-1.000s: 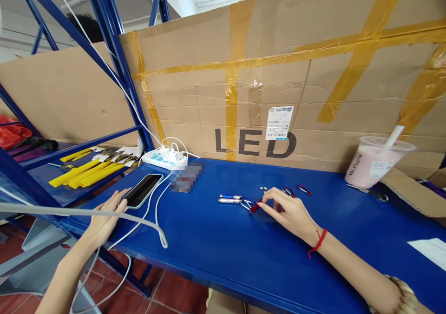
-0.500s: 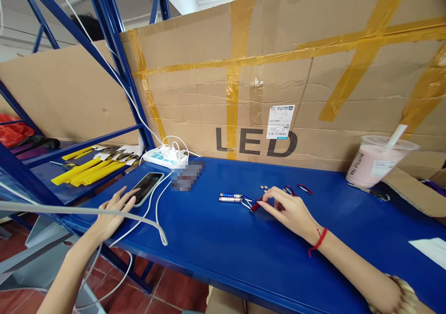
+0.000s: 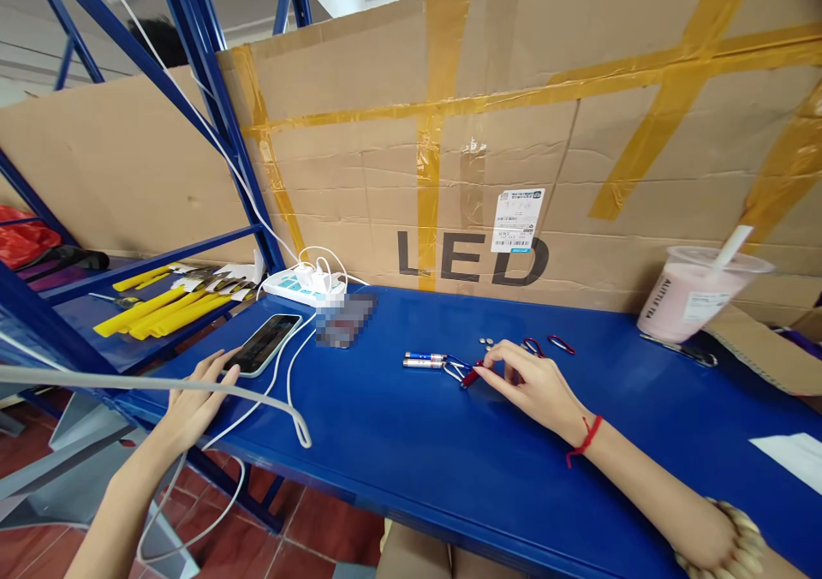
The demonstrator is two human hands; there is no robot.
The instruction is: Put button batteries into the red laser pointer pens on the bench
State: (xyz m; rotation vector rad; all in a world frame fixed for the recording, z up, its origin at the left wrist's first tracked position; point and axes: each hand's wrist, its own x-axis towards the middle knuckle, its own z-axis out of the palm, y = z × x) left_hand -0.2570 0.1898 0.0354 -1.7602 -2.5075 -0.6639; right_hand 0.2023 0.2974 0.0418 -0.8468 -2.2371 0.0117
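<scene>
Across the blue desk (image 3: pixel 385 442), a red tube (image 3: pixel 471 379) slanted near-left from the pinched fingertips of the right hand (image 3: pixel 533 382); the left hand (image 3: pixel 196 395), loosely spread, touched the phone (image 3: pixel 266 345), gripping nothing.

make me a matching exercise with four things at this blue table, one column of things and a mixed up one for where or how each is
Things:
1. smartphone
2. small red tube
3. drink cup
4. power strip

Place or state:
A. has white plugs in it
B. pinched in the fingers of the right hand
C. holds a pale pink drink and a straw
D. lies at the fingertips of the left hand

Right pairs: 1-D, 2-B, 3-C, 4-A
</scene>
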